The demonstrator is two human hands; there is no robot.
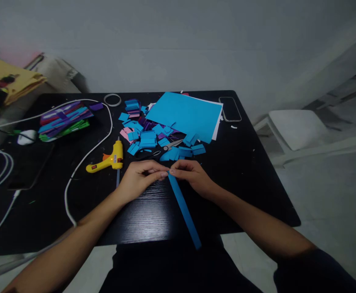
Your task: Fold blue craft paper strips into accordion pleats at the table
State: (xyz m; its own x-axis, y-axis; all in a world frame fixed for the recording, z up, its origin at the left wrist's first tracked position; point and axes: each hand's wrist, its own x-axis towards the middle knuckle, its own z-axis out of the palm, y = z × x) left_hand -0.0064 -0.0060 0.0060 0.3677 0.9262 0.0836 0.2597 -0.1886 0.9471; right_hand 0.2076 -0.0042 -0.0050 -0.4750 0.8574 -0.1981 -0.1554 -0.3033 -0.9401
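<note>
A long blue paper strip (184, 209) slants down from my fingertips past the table's front edge. Its upper end is pinched between the thumb and fingers of my left hand (141, 175) and of my right hand (193, 175), which nearly meet. Just beyond my hands lie folded blue paper pieces (148, 139) in a loose pile, with some pink and purple ones among them. A pair of scissors (172, 145) lies partly under the pieces. To the left of my left hand rests a yellow glue gun (112, 158) with a glue stick in its back end.
Blue paper sheets (187, 114) lie at the back of the black table (242, 175), near a phone (229, 109). A tape roll (112, 100), a bundle of coloured strips (63, 120) and a white cable (88, 156) occupy the left. A white chair (298, 128) stands at right.
</note>
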